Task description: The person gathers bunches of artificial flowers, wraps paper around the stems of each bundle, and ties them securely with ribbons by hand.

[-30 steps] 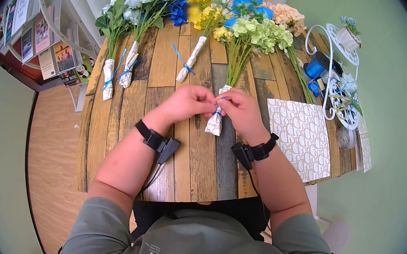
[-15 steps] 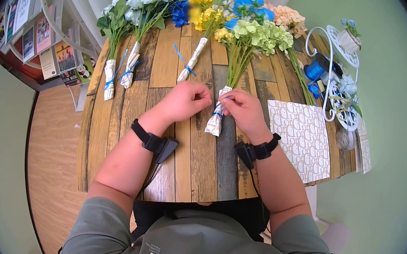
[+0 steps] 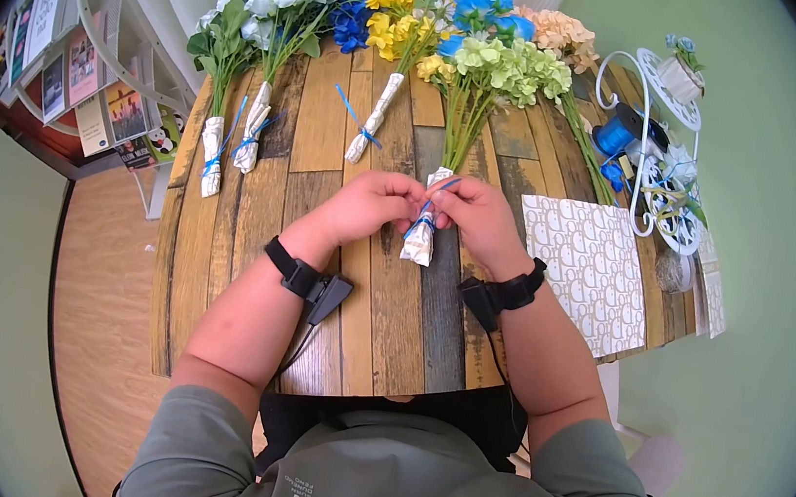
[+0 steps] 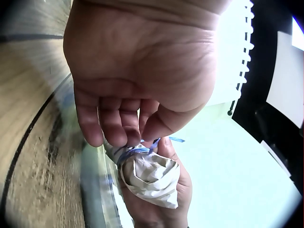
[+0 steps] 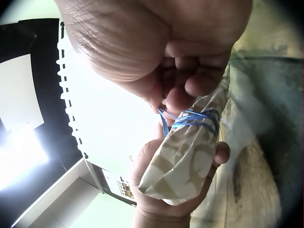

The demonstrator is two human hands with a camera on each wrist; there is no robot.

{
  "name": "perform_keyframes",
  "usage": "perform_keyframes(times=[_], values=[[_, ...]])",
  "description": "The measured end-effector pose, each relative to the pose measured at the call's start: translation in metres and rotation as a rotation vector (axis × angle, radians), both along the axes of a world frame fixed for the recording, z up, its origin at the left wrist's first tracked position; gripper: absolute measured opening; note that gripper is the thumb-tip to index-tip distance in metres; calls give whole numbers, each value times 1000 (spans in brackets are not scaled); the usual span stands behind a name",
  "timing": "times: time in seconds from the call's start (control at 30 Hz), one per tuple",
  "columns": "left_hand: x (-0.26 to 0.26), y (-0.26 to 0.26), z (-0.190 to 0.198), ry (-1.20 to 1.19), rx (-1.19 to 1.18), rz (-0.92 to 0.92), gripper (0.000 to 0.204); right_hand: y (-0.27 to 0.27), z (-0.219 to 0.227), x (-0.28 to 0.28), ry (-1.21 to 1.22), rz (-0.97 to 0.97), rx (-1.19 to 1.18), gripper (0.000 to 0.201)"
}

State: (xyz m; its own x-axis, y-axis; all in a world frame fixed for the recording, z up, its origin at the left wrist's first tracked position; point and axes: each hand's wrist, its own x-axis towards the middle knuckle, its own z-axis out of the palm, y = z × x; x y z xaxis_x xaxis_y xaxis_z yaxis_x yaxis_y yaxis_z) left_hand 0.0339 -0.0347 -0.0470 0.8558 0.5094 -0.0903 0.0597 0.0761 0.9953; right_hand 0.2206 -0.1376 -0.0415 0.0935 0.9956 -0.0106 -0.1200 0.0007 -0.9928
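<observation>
Blue ribbon point(image 5: 195, 118) is wound several times round a stem bundle wrapped in patterned paper point(image 3: 419, 244), under the green hydrangeas point(image 3: 512, 68). My left hand point(image 3: 373, 209) meets the bundle from the left, its thumb and fingertips pinching the ribbon close to the windings. From the other side my right hand point(image 3: 484, 224) pinches the ribbon between thumb and forefinger, and a short blue end sticks up above its fingertips. The left wrist view shows the folded paper end point(image 4: 152, 178) hanging below the fingers, with the right hand behind it.
Three wrapped flower bundles, such as the yellow one point(image 3: 373, 123), lie on the wooden table point(image 3: 327, 358) to the left. A patterned paper sheet point(image 3: 583, 275) is at the right. Beyond it stand a blue ribbon spool point(image 3: 617, 131) and a white metal stand point(image 3: 645, 213).
My left hand drew slightly away from the ribbon half a second ago and is now back against it. My right hand has stayed at the bundle, with more ribbon end showing above its fingers.
</observation>
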Motion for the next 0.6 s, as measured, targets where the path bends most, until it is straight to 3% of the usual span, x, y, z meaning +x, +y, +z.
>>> perform_keyframes(times=[0.2, 0.3, 0.6], values=[[0, -2, -1, -99, -249, 23, 17, 1, -5, 2, 109, 30, -43, 12], [2, -2, -3, -79, -106, -80, 16, 2, -5, 3, 96, 48, -30, 12], [10, -14, 0, -21, 78, 100, 11, 1, -2, 1, -38, 39, 27, 12]])
